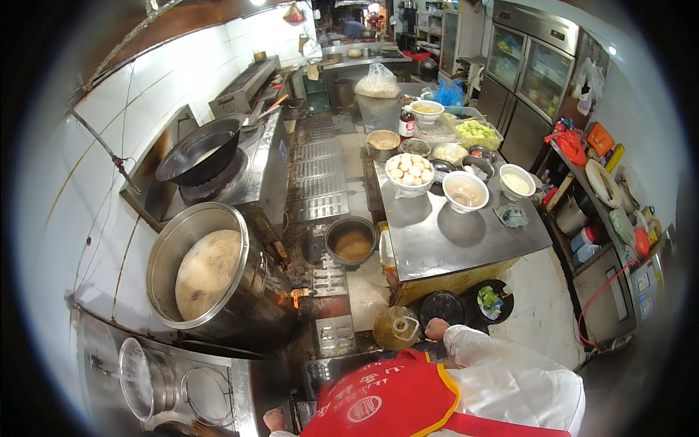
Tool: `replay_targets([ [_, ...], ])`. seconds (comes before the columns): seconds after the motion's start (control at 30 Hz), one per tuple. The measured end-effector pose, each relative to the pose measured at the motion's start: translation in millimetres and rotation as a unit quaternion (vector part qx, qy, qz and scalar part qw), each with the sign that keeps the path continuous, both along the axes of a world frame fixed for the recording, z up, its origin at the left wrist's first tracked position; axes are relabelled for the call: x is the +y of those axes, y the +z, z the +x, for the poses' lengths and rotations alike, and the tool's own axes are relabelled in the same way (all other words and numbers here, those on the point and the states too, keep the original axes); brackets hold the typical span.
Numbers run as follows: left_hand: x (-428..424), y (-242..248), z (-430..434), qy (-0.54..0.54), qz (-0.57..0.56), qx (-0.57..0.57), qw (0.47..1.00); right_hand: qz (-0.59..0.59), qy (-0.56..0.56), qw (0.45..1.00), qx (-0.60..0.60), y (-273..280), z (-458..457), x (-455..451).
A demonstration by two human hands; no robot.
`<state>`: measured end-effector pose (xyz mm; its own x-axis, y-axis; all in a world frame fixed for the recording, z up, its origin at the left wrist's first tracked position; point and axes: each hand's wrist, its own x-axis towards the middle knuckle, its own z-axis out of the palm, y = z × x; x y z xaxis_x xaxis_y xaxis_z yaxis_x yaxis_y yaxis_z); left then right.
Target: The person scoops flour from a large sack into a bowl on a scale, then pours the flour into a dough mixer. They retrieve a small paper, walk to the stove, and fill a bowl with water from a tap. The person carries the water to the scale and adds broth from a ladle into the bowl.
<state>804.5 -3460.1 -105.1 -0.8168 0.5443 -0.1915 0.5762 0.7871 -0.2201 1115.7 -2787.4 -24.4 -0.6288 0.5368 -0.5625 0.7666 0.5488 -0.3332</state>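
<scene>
My right hand, in a white sleeve, is curled beside a large plastic jug of yellowish oil. Below it on the floor stands a black bucket; I see nothing clearly held. At the bottom edge my left hand is curled near the steel counter edge, and its fingers are partly hidden. Left of that hand, a round wire strainer and a steel pot sit on the counter. A tall stockpot full of cloudy, foamy broth stands ahead on the left.
A black wok rests tilted on the stove. On the floor stand a pot of brown liquid and a bin with greens. The steel table bears a bowl of eggs and several other bowls. A red hose hangs right.
</scene>
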Motion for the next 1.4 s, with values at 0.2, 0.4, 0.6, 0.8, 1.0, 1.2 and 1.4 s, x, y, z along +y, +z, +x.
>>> replay_targets([
  [0.2, 7, -16, 23, 0.099, -0.027, -0.158, 0.982, -0.008, 0.086, 0.994, -0.067, -10, 14, -6],
  [0.4, 29, -19, 30, 0.051, -0.027, -0.15, 0.987, -0.022, -0.022, 0.999, 0.043, 0, -30, -30],
  [0.6, 39, -1, 14, 0.141, 0.231, -0.181, 0.945, -0.025, 0.077, 0.986, 0.147, 8, -78, -39],
  [0.8, 44, 9, 21, 0.152, 0.288, -0.225, 0.918, 0.101, 0.331, 0.935, 0.073, 5, -88, -36],
  [1.0, 13, -9, 50, 0.026, 0.132, -0.172, 0.976, -0.088, 0.046, 0.992, 0.08, 103, -66, -52],
  [1.2, 12, 2, 69, 0.012, -0.074, -0.135, 0.988, -0.16, -0.004, 0.986, 0.036, 162, -56, -55],
  [1.4, 23, 9, 47, 0.004, -0.083, -0.165, 0.983, -0.101, 0.008, 0.992, 0.076, 121, -54, -53],
])
